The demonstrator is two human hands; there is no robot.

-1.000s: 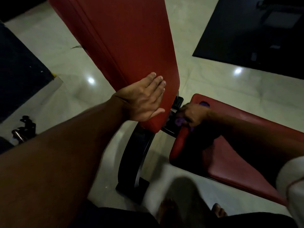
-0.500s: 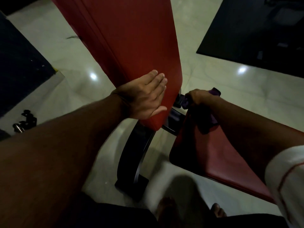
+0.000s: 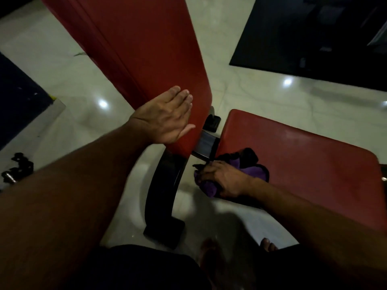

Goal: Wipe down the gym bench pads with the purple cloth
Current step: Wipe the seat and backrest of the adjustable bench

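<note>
The red back pad [image 3: 146,51] of the gym bench slopes up and away from me. My left hand [image 3: 165,118] lies flat against its lower end, fingers straight. To the right is the red seat pad [image 3: 303,151]. My right hand [image 3: 222,178] grips the bunched purple cloth [image 3: 257,170] at the seat pad's near left corner, pressing it against the pad's edge. Part of the cloth is hidden under the hand.
A black curved frame leg [image 3: 165,195] stands on the pale tiled floor [image 3: 272,91] between the pads. Black mats lie at the far right [image 3: 303,34] and far left [image 3: 18,97]. Small dark metal parts [image 3: 16,168] lie on the floor at left. My bare feet [image 3: 211,254] show below.
My right hand has dragged the purple cloth from the seat pad's far left corner down to its near left corner. My left hand has stayed flat on the back pad.
</note>
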